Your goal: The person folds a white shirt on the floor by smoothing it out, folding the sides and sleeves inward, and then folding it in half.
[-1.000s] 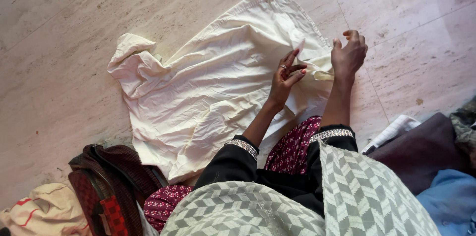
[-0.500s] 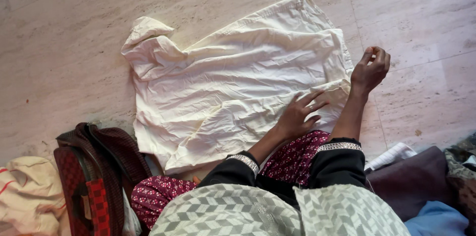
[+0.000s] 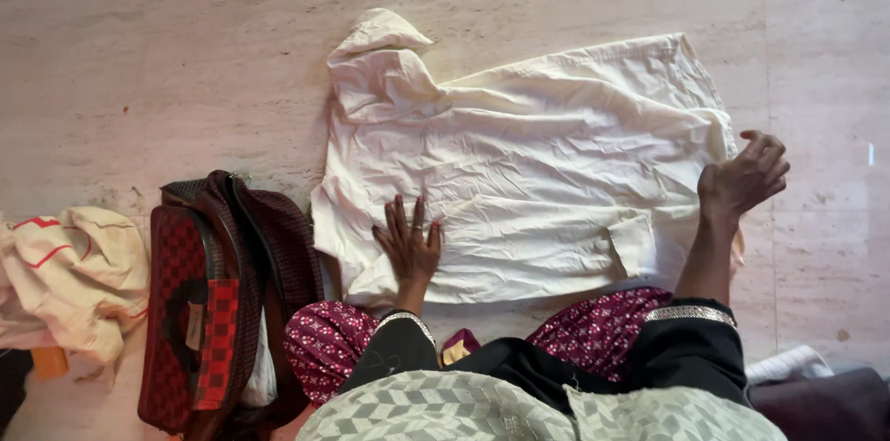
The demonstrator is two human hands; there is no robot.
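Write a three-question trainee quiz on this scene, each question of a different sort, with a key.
1. True or false: the left hand lies flat, palm down, on the cream garment.
2. Multiple choice: where is the right hand? A) on the red checked bag; B) at the garment's right edge, fingers curled; C) off the cloth, on the floor at far left.
3. Fill in: the garment's folded cuff lies between the two ____.

Key: 1 true; 2 B; 3 hands.
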